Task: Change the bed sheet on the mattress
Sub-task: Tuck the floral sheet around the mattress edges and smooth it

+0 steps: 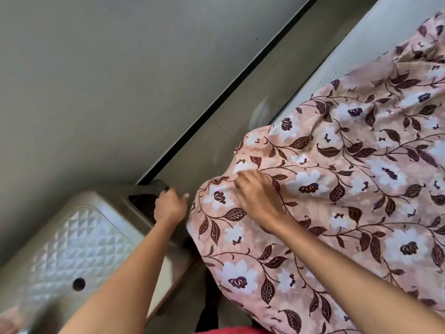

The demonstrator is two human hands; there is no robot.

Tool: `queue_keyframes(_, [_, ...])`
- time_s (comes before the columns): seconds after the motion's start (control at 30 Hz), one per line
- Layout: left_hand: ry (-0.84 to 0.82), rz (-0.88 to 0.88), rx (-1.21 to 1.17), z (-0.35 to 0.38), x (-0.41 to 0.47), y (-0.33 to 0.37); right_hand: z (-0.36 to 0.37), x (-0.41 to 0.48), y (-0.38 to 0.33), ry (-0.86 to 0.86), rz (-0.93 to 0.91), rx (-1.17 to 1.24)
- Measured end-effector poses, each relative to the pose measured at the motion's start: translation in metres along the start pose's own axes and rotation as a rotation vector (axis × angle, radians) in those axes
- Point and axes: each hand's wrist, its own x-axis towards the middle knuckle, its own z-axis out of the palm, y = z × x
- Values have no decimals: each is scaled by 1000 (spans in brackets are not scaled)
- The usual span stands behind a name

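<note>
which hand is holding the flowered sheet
The right hand, gripping the pink flowered sheet near its edge; the left hand grips the plastic stool instead.

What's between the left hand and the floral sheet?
Only a narrow strip of grey floor, head view; left hand grips the chair, floral sheet just beyond.

White mattress (361,44), bare strip well beyond right hand (260,203). Floral sheet (361,189) rumpled over the rest, directly under right hand. Grey floor (240,104) past left hand (168,206); plastic chair (79,237) on it, at left hand.
</note>
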Motion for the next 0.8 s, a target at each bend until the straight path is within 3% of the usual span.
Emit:
queue_keyframes(0.1, [-314, -9, -188, 4, -1, 4, 30, -39, -26, -89, -44, -79])
queue_keyframes(0.2, [-294, 78, -292, 13, -7, 7, 53, -66, -48, -172, 20, -96])
queue_keyframes(0.3, [-266, 87, -500, 10, -17, 11, 62, -74, -63, -26, 125, 0])
queue_keyframes(0.43, [-501, -276, -1348, -8, -34, 6, 51, -66, -82, 167, 296, 421])
queue_keyframes(0.47, [-542, -361, -1457, -9, -37, 3, 47, -64, -85, 199, 326, 477])
queue_keyframes(0.53, [-555, -396, -1429, -5, -45, 2, 39, -65, -86, 286, 365, 461])
queue_keyframes(0.67, [-349, -104, -1058, 8, -69, 28, 39, -72, -74, 436, 486, 344])
queue_keyframes(0.73, [-242, 253, -874, 10, -85, 50, 40, -81, -65, 496, 602, 345])
queue_keyframes(0.8, [-243, 672, -646, 19, -100, 70, 39, -93, -53, 604, 751, 381])
